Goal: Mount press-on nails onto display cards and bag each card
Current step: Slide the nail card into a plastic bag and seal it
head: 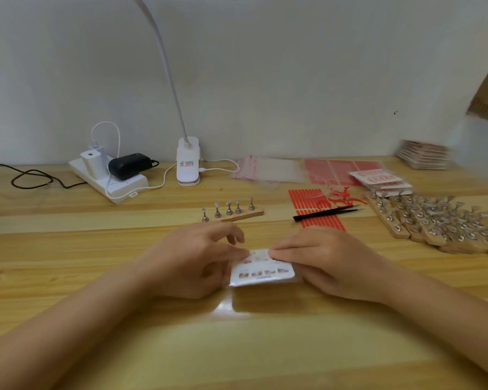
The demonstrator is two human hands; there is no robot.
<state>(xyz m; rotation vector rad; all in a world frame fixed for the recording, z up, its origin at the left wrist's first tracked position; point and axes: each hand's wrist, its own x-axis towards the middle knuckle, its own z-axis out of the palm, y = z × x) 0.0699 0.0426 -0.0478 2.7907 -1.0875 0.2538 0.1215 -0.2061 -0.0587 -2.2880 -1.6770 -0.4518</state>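
At the middle of the wooden table, both hands pinch one small white card with nails on it, the left hand at its left edge and the right hand at its top right, with black tweezers lying behind.

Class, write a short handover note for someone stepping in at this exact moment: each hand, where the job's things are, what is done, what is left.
Left hand and right hand both pinch the top edge of the display card, nails mounted, seemingly in a clear sleeve.
Empty bags lie behind, finished cards to the right.
Tweezers rest on the red strips.
Many nail stands wait at right.
Left: close this bag, then continue.
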